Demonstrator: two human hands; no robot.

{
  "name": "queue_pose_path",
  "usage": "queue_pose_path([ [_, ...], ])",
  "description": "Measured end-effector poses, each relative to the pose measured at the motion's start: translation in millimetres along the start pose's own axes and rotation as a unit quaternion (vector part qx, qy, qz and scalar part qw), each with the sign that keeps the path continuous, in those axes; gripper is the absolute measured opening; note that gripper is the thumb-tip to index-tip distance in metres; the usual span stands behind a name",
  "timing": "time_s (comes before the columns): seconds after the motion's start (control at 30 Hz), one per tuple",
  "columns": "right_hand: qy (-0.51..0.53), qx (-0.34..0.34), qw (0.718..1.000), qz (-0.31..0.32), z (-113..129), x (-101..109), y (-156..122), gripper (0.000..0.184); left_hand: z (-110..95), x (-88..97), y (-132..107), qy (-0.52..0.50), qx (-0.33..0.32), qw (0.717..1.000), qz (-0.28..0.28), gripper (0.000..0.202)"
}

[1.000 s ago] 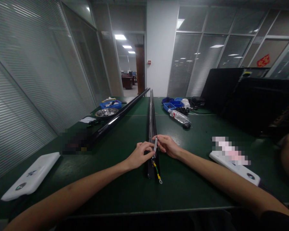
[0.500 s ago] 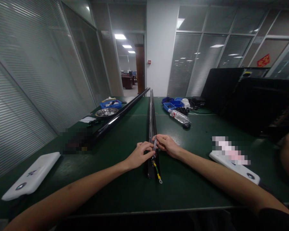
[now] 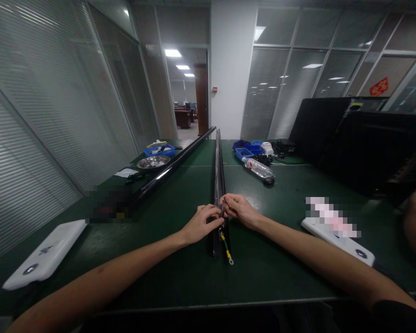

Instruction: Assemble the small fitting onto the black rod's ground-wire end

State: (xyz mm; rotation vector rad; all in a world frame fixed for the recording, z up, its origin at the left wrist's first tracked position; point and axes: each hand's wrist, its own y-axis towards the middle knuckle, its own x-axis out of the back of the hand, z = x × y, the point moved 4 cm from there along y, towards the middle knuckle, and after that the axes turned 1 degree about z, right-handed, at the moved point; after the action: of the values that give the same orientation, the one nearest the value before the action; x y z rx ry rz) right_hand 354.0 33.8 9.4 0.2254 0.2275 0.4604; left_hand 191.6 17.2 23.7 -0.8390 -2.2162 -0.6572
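Green felt covers the table, and down its middle runs a long black rail, near end just ahead of the person. Both hands meet on top of it: the left hand comes in from the left with fingertips pinched on a thin metal piece standing over the rail, and the right hand pinches the same piece from the other side near its top. From that piece a yellow-green wire trails down past the rail's end, its ring terminal lying on the felt. A second black rail lies angled to the left. White flat devices sit at either side, a water bottle and blue bins farther back.
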Motion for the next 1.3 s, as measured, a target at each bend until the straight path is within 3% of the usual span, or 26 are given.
queue_pose_path([
  [0.97, -0.021, -0.005, 1.000, 0.007, 9.1, -7.9, -2.8, 0.049, 1.5, 0.3, 0.2, 0.009, -0.009, 1.000, 0.000, 0.023],
  [1.3, -0.084, 0.022, 0.994, -0.071, 5.5, -5.2, -8.1, 0.048, 0.9, 1.0, -1.1, -0.019, -0.017, 1.000, -0.010, 0.025],
])
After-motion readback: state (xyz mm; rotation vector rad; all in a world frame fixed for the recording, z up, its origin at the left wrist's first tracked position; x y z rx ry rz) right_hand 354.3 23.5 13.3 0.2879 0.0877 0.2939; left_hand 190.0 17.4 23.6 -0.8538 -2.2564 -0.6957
